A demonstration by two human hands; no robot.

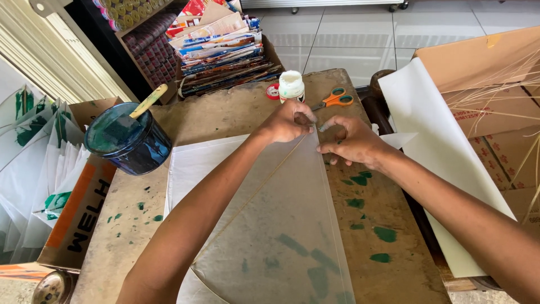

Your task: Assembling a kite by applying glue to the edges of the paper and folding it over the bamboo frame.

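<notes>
At the table's far edge, both the left hand (287, 121) and the right hand (351, 141) pinch the translucent sheet (281, 225), fingertips partly hidden.

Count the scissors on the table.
1. One pair of orange-handled scissors lies at the table's far edge, beyond the right hand, beside the white glue bottle. Others may be hidden.

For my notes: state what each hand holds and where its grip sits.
Both the left hand and the right hand pinch the top corner of the translucent paper sheet, by the thin stick.
</notes>
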